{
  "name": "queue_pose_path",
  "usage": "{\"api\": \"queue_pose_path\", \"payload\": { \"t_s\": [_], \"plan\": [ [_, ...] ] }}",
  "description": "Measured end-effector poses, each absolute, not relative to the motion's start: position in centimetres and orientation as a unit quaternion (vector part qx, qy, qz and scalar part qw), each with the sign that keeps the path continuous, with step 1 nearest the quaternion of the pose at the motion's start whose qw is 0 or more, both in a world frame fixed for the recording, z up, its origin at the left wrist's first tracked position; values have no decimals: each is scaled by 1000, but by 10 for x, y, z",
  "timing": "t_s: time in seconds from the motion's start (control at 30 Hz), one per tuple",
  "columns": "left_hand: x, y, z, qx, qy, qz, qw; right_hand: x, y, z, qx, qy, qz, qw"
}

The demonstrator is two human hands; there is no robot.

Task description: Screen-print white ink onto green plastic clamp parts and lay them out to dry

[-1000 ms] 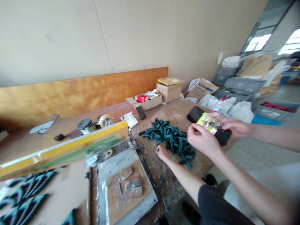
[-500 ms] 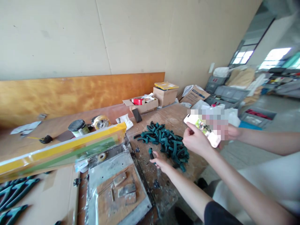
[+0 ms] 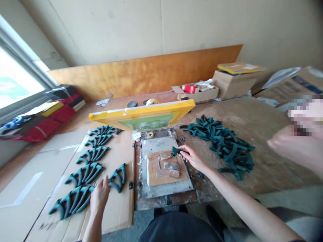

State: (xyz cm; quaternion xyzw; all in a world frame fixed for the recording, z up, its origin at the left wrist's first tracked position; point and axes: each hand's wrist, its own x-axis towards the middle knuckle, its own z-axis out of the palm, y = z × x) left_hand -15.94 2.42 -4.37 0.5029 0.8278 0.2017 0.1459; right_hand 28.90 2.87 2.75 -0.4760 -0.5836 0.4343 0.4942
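My right hand (image 3: 190, 156) pinches a dark green curved part (image 3: 176, 151) above the wooden plate (image 3: 153, 174) of the printing jig. My left hand (image 3: 100, 195) is at the cardboard on the left, beside the nearest row of green parts (image 3: 73, 201); its fingers are partly hidden, and whether it holds anything cannot be made out. A small group of green parts (image 3: 118, 178) lies just right of it. Behind the jig, the yellow-edged screen frame (image 3: 143, 112) stands tilted up. A large heap of green parts (image 3: 224, 143) lies to the right.
Cardboard boxes (image 3: 233, 84) stand at the back right. Red and black boxes (image 3: 58, 114) sit by the window at left. Tape rolls and a dark-lidded can (image 3: 132, 104) are behind the frame. Another person's blurred hand (image 3: 295, 143) is at the far right.
The view has swung left. My left hand has come into view at the cardboard. My right hand, with the green part, has moved from beside the heap to over the jig.
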Motion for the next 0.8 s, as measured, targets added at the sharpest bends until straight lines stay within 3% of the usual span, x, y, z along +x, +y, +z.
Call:
{"api": "queue_pose_path", "payload": {
  "t_s": [0.17, 0.33, 0.57, 0.7, 0.8],
  "plan": [
    [-133, 61, -13, 486, 760, 370, 221, 214, 46, -44, -505, -792, 212, 270],
    [-91, 86, 62, 505, 631, 527, 263, 214, 50, -54, -472, -867, 55, 148],
    [-62, 122, 139, 511, 499, 605, 351, 198, 55, -46, -451, -881, 29, 141],
    [-65, 112, 136, 510, 509, 599, 349, 195, 57, -60, -382, -913, 66, 131],
    [-77, 79, 113, 512, 538, 545, 390, 228, 63, -66, -453, -862, 109, 198]
  ]
}}
